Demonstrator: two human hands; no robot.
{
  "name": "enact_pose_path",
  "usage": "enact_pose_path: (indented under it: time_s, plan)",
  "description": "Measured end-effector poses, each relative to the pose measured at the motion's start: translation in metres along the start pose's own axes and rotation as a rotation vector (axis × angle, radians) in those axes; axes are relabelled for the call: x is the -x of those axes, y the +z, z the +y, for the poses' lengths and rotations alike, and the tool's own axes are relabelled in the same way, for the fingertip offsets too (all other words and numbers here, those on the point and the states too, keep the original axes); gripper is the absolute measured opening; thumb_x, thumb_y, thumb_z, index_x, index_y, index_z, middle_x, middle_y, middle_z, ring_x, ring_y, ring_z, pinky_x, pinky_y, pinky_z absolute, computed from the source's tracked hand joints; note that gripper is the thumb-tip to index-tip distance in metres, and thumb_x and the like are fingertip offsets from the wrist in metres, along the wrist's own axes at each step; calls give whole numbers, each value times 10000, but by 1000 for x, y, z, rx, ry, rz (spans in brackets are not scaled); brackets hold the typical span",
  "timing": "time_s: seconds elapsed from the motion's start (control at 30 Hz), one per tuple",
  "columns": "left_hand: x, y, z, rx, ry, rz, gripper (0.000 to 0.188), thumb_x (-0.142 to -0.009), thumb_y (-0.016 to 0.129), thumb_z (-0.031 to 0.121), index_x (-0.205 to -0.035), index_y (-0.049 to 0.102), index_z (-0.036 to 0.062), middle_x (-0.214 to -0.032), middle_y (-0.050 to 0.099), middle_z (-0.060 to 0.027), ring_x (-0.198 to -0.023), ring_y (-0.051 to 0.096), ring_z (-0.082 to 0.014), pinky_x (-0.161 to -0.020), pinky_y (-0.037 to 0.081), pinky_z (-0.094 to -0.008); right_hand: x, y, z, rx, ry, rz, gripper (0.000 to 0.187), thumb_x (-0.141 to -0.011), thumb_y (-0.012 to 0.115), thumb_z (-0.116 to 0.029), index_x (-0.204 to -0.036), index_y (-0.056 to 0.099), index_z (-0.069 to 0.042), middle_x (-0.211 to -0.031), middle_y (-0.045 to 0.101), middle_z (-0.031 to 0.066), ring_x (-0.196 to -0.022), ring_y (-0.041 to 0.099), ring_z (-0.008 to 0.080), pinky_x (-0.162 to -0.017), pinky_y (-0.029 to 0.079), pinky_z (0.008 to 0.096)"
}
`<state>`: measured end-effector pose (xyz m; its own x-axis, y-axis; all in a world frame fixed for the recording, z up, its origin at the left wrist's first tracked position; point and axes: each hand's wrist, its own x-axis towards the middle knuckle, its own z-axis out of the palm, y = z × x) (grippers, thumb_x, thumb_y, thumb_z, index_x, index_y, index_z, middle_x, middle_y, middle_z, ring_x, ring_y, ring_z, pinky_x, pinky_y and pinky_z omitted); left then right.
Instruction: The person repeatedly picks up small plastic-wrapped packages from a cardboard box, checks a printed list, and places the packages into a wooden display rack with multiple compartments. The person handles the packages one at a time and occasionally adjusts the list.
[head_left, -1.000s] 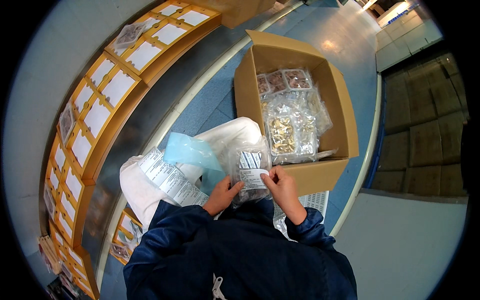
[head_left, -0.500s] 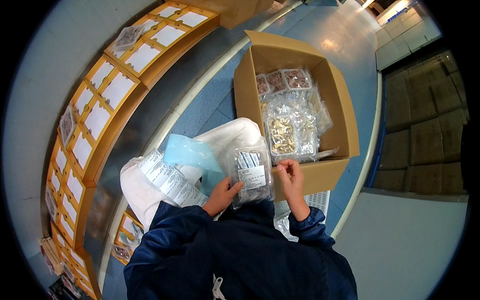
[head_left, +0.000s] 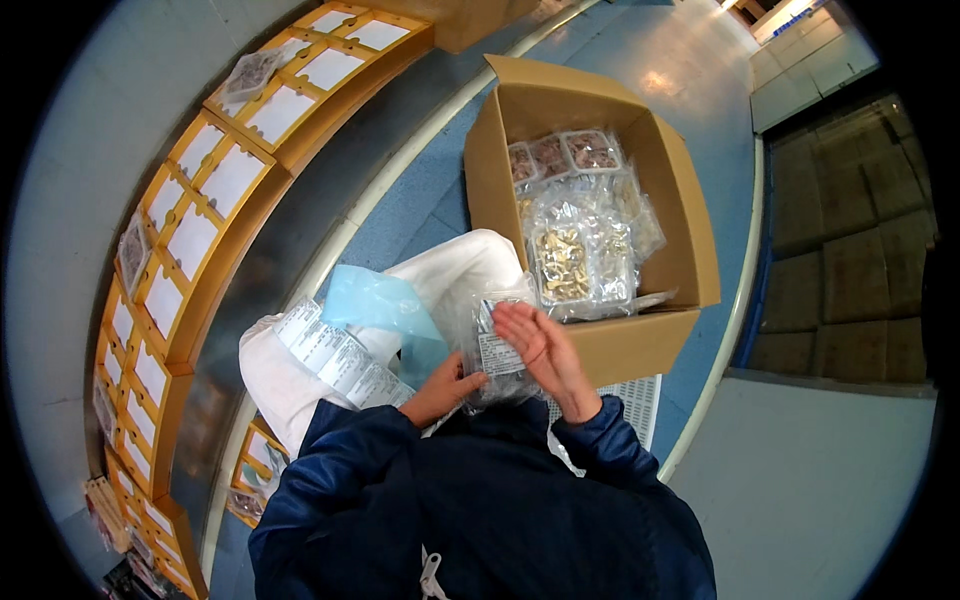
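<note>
Right hand moved back over white rectangular paper label

Its fingers are straight, nearly together; contact unclear. Left hand grips the clear rectangular plastic pack by its edge, near the open brown cardboard box.

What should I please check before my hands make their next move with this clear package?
1. Left hand gripping the clear package: ok, thumb on its near-left edge.
2. White label on the package: ok.
3. Label's edges all flat: cannot tell, the right hand covers part.
4. Right hand free of items: ok, open with fingers extended.
5. Label strip clear of the package: ok, it lies apart, to the left.
6. Cardboard box open: ok.
</note>
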<state>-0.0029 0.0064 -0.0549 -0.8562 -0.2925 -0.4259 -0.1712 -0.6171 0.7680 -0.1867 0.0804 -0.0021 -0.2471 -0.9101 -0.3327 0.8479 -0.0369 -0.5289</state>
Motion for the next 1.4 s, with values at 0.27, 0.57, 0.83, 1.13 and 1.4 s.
enact_pose_path:
  time_s: [0.27,0.57,0.83,1.13,1.4]
  plan:
    - [3,6,22,-117,-51,14,369,-871,585,141,-1173,432,-6,-1078,543,-74,-978,522,-135,-855,429,-283,22,14,-22,-33,98,-119,418,-970,340,-253,-1232,411,64,-1303,427,235,-1239,405,307,-1070,299,411]
    - [3,1,13,-134,-10,6,414,-862,599,161,-1198,427,-11,-1098,550,-93,-982,533,-143,-852,437,-282,43,-50,-24,-58,390,15,434,-964,368,-260,-1211,429,91,-1264,449,275,-1194,450,343,-1018,361,450]
    - [10,11,33,-275,-104,-50,416,-848,611,163,-1183,439,-14,-1090,553,-100,-970,536,-147,-845,440,-295,40,-27,-19,827,-329,260,701,-824,631,-174,-1368,230,13,-1347,371,185,-1214,404,235,-1012,324,342]
    - [31,28,58,-343,-4,-108,415,-866,558,67,-1255,414,44,-1145,552,-99,-1038,516,-167,-914,392,-303,56,-61,-49,1071,-468,464,368,-822,643,-145,-1122,494,7,-1001,560,63,-920,522,140,-806,446,294]
    - [46,-29,103,-85,331,462,230,-957,411,186,-1110,497,37,-916,617,-60,-517,321,-16,-509,319,-165,265,-295,-134,1167,-551,1401,534,-721,711,-325,-1051,538,58,-975,605,178,-875,574,285,-779,445,373]
